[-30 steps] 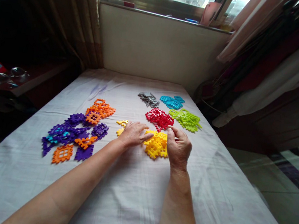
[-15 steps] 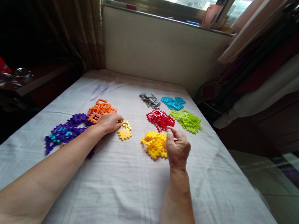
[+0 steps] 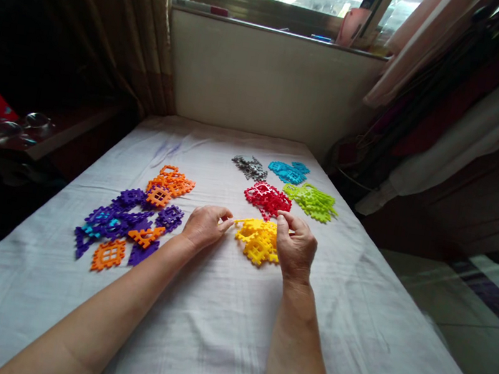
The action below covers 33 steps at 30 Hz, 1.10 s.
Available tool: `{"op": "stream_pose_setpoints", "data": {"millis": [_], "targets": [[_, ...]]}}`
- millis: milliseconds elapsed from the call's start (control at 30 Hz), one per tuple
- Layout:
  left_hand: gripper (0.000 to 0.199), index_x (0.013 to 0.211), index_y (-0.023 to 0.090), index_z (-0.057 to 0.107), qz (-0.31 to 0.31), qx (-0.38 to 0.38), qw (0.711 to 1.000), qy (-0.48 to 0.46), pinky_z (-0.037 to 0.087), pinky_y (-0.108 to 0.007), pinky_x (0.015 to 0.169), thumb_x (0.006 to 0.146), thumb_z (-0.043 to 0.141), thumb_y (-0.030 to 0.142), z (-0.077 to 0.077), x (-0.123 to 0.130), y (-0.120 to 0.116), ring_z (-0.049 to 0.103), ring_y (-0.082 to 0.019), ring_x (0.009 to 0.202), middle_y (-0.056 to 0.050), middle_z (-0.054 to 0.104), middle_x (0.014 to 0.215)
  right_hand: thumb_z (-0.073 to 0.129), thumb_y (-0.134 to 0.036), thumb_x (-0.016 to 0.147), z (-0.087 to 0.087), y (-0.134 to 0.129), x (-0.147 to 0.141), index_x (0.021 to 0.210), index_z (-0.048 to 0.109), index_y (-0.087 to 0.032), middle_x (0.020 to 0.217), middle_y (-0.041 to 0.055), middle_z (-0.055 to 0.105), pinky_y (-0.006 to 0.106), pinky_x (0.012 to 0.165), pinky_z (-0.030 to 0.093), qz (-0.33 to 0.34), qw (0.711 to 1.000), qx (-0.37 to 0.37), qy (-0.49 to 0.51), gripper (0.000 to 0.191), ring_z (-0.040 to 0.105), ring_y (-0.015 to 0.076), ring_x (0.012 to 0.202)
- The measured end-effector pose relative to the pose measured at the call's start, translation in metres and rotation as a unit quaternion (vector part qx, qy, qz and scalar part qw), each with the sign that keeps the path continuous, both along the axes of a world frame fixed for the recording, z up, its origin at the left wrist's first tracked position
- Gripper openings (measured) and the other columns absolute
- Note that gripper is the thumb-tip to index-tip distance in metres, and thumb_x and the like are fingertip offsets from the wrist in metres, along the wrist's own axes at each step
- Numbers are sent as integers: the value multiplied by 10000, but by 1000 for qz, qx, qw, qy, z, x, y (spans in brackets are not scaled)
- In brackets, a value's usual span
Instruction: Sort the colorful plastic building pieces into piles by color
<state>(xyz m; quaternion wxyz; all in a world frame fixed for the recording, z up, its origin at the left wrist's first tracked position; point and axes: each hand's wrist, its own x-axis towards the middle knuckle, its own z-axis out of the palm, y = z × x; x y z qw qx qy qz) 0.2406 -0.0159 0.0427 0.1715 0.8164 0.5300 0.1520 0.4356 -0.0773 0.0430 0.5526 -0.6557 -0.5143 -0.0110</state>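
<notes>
My left hand (image 3: 208,226) is closed in a pinch at the left side of a pile of yellow notched plastic tiles (image 3: 258,242). A thin yellow tile (image 3: 244,221), seen edge-on, sticks out from its fingertips. At the pile's right side my right hand (image 3: 297,245) is closed, thumb against the curled fingers, and it covers part of the pile. What it grips, if anything, is hidden. Just beyond the yellow tiles lies a heap of red tiles (image 3: 267,199).
Grey tiles (image 3: 250,167), blue tiles (image 3: 288,171) and green tiles (image 3: 312,202) lie in heaps farther back. On the left are orange tiles (image 3: 172,182) and purple tiles (image 3: 118,220), partly mixed. A pale cloth (image 3: 207,332) covers the table; a window wall (image 3: 258,74) stands behind.
My left hand has moved right from beside the orange heap to the yellow pile. The yellow pieces that lay by it no longer show there. My right hand has hardly moved.
</notes>
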Motion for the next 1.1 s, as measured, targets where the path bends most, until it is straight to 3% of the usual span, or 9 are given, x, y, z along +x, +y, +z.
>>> {"op": "stream_pose_setpoints", "data": {"millis": [167, 300, 433, 567, 733, 867, 967, 1100], "targets": [[229, 991, 274, 737, -18, 16, 1000, 14, 463, -354, 941, 902, 555, 381, 1, -9, -6, 646, -223, 1014, -26, 746, 1034, 519, -403, 839, 2, -1, 0, 841, 764, -212, 866, 79, 769, 337, 786, 563, 2, 1000, 6, 10, 311, 709, 223, 814], [373, 1159, 257, 667, 32, 65, 994, 86, 427, -424, 998, 834, 633, 438, 1, -30, -11, 562, -294, 1170, -82, 655, 1249, 525, -405, 839, 4, -2, 0, 847, 763, -210, 873, 79, 770, 342, 796, 563, -2, 1000, 11, 16, 308, 708, 222, 806], [379, 1145, 231, 656, 57, 51, 986, 148, 428, -428, 976, 842, 619, 455, -2, -41, -18, 569, -305, 1137, -106, 660, 1190, 523, -400, 842, 2, -2, -1, 846, 760, -208, 870, 81, 767, 334, 796, 558, 4, 1000, 12, 12, 305, 706, 220, 814], [419, 1204, 224, 622, 60, 72, 992, 85, 428, -415, 987, 854, 624, 454, -7, -34, -20, 578, -286, 1148, -99, 660, 1225, 513, -383, 850, -4, 1, -1, 852, 753, -214, 871, 73, 761, 322, 808, 541, 4, 1000, -2, 1, 293, 695, 211, 828], [507, 1271, 235, 586, -2, 81, 997, 0, 440, -407, 1006, 834, 671, 476, -15, -3, -27, 598, -261, 1163, -78, 672, 1253, 497, -332, 882, -10, 4, -7, 943, 744, -204, 960, 83, 749, 344, 870, 500, 20, 996, -59, -60, 285, 663, 216, 904], [557, 1298, 205, 571, -45, 65, 996, -48, 457, -413, 1038, 819, 691, 462, -31, 2, -30, 611, -262, 1187, -111, 663, 1288, 530, -309, 891, -9, 4, -28, 1122, 708, -232, 1200, 90, 693, 417, 1008, 400, 72, 967, -158, -185, 302, 574, 251, 1139], [610, 1336, 149, 543, -44, 86, 993, -71, 423, -425, 1105, 816, 684, 435, -47, -23, -30, 555, -273, 1280, -154, 599, 1378, 547, -378, 902, -8, 5, -50, 1216, 663, -273, 1319, 86, 629, 508, 1088, 280, 110, 928, -232, -271, 351, 480, 285, 1260], [520, 1317, 179, 563, -43, 127, 989, -69, 443, -443, 1100, 850, 618, 400, -63, -63, -31, 569, -260, 1261, -121, 620, 1353, 544, -461, 892, -9, 7, -68, 1107, 691, -253, 1236, 111, 651, 602, 1081, 201, 117, 888, -286, -340, 333, 467, 328, 1218]]}}
